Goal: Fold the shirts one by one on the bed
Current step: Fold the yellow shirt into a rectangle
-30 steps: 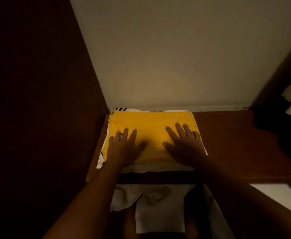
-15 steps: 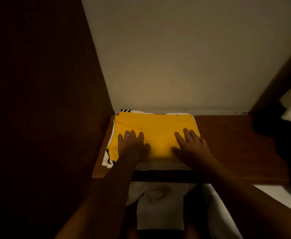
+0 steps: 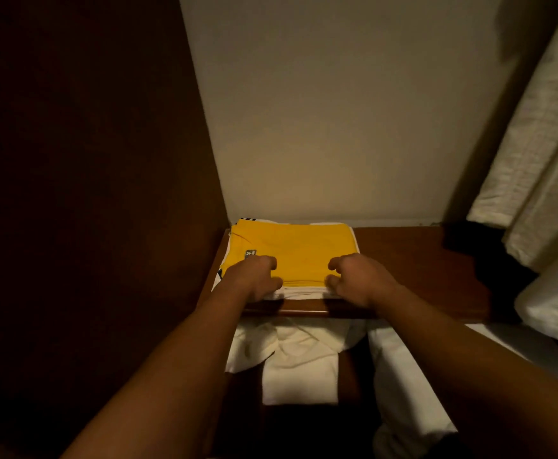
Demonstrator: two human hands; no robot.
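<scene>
Left hand: my left hand [image 3: 257, 276] sits at the near left edge of the folded stack, fingers curled down over the front edge; the thumb lies on top of the yellow cloth. Whether this grip actually clasps the cloth or only rests there, I cannot tell.
Right hand: my right hand [image 3: 357, 279] mirrors it at the near right edge, fingers bent, fingertips at the front hem. Grasping or merely touching, I cannot tell.
Yellow shirt: the yellow shirt [image 3: 297, 250] lies folded flat on top of the stack, at 12 o'clock from me, between my two hands. A small label shows near its left side, just beyond my left hand.
Stack beneath: white folded shirts [image 3: 304, 291] show under the yellow one along the near edge, and a bit of black-and-white striped trim [image 3: 247, 220] peeks out at the far left corner.
Shelf: the stack sits on a brown wooden shelf [image 3: 413, 260], pushed into its left corner against the dark side panel [image 3: 88, 193] at 9 o'clock and the pale wall [image 3: 337, 127] at 12 o'clock.
Below: white cloth [image 3: 299, 362] lies under the shelf's front edge, at 6 o'clock from the stack.
Right side: pale textured fabric [image 3: 535, 160] hangs at 2 o'clock.
</scene>
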